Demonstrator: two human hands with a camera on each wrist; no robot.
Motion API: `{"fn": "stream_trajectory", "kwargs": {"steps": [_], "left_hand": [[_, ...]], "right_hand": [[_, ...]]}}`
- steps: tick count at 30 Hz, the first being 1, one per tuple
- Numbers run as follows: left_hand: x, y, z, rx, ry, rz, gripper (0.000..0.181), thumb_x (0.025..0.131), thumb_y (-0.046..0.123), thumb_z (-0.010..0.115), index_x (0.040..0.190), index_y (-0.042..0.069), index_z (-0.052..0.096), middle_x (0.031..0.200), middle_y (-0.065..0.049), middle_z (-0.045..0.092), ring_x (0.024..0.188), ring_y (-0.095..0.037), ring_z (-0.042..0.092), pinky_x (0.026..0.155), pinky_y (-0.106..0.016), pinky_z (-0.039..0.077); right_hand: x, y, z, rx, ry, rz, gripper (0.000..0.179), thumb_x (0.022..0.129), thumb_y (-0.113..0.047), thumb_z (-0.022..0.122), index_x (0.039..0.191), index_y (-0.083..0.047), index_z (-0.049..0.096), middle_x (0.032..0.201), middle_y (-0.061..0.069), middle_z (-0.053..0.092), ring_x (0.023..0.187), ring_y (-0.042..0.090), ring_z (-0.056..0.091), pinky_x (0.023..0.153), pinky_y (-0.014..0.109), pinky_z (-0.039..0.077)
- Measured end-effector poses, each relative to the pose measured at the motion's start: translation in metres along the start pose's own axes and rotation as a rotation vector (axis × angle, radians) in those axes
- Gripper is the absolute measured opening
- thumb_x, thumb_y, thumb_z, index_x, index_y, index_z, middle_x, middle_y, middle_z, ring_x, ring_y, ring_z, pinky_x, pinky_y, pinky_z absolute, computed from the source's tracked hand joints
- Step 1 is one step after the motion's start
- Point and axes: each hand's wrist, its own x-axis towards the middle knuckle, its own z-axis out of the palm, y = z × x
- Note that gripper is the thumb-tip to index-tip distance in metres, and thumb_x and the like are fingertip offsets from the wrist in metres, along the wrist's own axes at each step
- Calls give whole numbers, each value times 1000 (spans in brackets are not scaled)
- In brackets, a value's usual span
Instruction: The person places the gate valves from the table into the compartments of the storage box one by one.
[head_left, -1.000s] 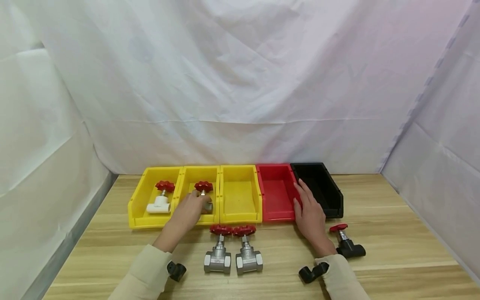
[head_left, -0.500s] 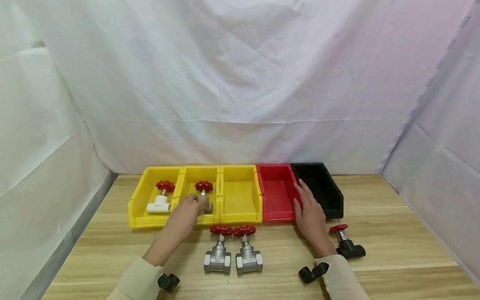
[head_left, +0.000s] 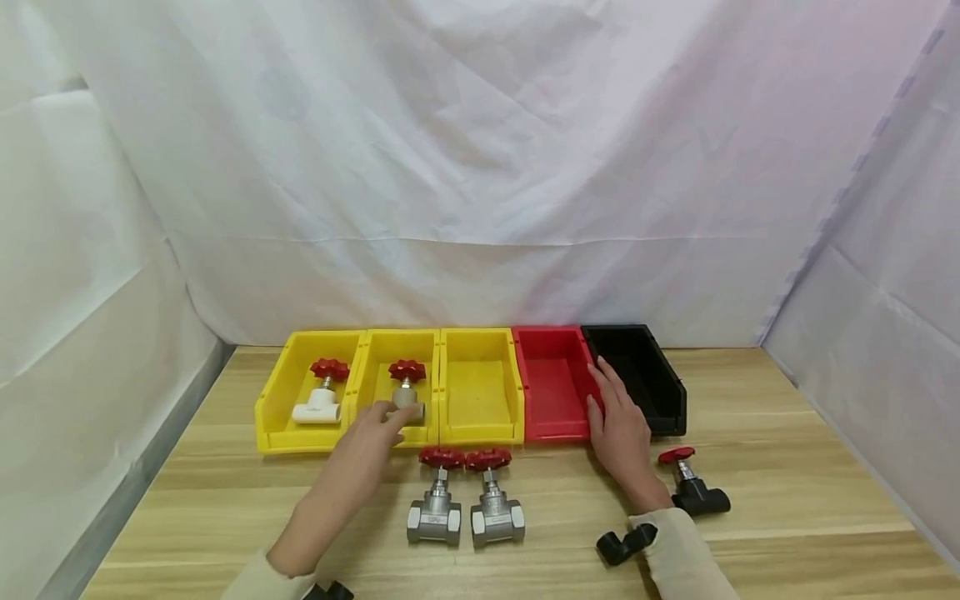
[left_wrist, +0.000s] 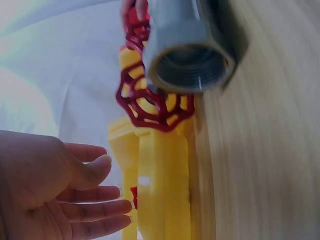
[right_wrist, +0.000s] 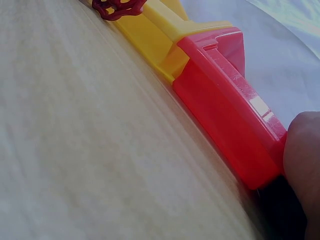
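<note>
My left hand [head_left: 367, 442] hovers over the front of the second yellow bin [head_left: 360, 417], its fingers loosely extended. Just beyond the fingers stands a grey-beige valve with a red handwheel [head_left: 407, 372], its lower body partly hidden by them. In the left wrist view the hand [left_wrist: 65, 192] holds nothing. My right hand [head_left: 622, 429] rests with spread fingers on the side wall between the red bin [head_left: 558, 435] and the black bin [head_left: 670, 423]. The right wrist view shows only part of that hand [right_wrist: 303, 155], against the red bin.
A white valve [head_left: 318, 408] lies in the leftmost yellow bin [head_left: 273, 437]. Two metal valves [head_left: 435, 512] with red handwheels stand on the wooden table [head_left: 555, 533] in front of the bins. A black valve [head_left: 697, 496] lies right of my right forearm.
My left hand has let go of the grey-beige valve in the second yellow bin and drawn back toward me. The right hand stays in place.
</note>
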Motion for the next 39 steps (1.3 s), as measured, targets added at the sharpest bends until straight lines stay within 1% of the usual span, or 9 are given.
{"fn": "stream_trajectory", "kwargs": {"steps": [3, 7, 10, 15, 19, 25, 27, 34, 39], "left_hand": [[-6, 4, -3, -11, 22, 10, 68, 66, -22, 71, 123, 14, 62, 107, -15, 60, 94, -29, 59, 78, -39, 53], [-13, 9, -5, -15, 46, 11, 60, 72, -13, 74, 125, 14, 62, 112, -14, 61, 100, -30, 59, 82, -39, 53], [-19, 14, -6, -51, 36, 17, 48, 80, -3, 74, 124, 12, 63, 107, -11, 62, 94, -25, 61, 80, -36, 54], [-28, 23, -4, -114, -7, 56, 41, 83, 5, 73, 123, 11, 64, 96, -5, 59, 81, -15, 57, 72, -30, 54], [-33, 26, 0, -145, -65, 82, 40, 86, 13, 72, 125, 12, 63, 100, -6, 60, 82, -14, 58, 72, -29, 54], [-37, 25, 0, -190, -243, 52, 42, 90, 25, 67, 130, 16, 59, 112, -7, 60, 99, -23, 59, 83, -40, 52], [-38, 25, 0, -191, -281, 46, 46, 88, 29, 68, 131, 16, 57, 114, -9, 60, 102, -25, 58, 84, -43, 51], [-42, 29, 7, -272, -377, 57, 56, 81, 39, 72, 132, 19, 57, 110, -5, 55, 95, -18, 55, 83, -42, 50], [-45, 29, 17, -300, -422, 84, 52, 80, 42, 71, 128, 24, 60, 122, -16, 52, 106, -28, 53, 89, -48, 47]], "right_hand": [[0, -1, 0, 1, 2, 0, 56, 92, -11, 62, 144, -17, 42, 152, 0, 32, 103, 30, 57, 72, 47, 49], [0, -2, -1, 4, 4, -3, 56, 91, -10, 62, 144, -16, 43, 152, 1, 33, 104, 31, 56, 72, 48, 49], [0, -2, -1, 5, 5, -2, 56, 91, -10, 62, 143, -16, 43, 152, 1, 33, 105, 32, 56, 73, 49, 49], [0, -2, -3, 6, 0, 5, 55, 92, -11, 62, 143, -16, 43, 152, 1, 32, 111, 33, 54, 76, 51, 49], [0, -2, -3, 7, 6, 6, 56, 91, -10, 63, 143, -16, 44, 152, 0, 33, 111, 33, 54, 75, 51, 49], [0, -2, 1, 16, -5, 8, 57, 91, -10, 63, 144, -17, 42, 152, 0, 32, 114, 33, 53, 79, 54, 47], [-1, -2, 3, 15, -13, 12, 58, 92, -10, 62, 145, -18, 41, 153, 1, 31, 116, 33, 52, 80, 55, 47], [-1, -2, 1, 1, 0, 19, 58, 91, -11, 63, 145, -18, 41, 152, 1, 32, 116, 32, 52, 80, 54, 48], [-1, -2, 0, 0, -3, 14, 58, 91, -11, 63, 145, -18, 41, 152, 1, 32, 113, 32, 53, 79, 53, 49]]}}
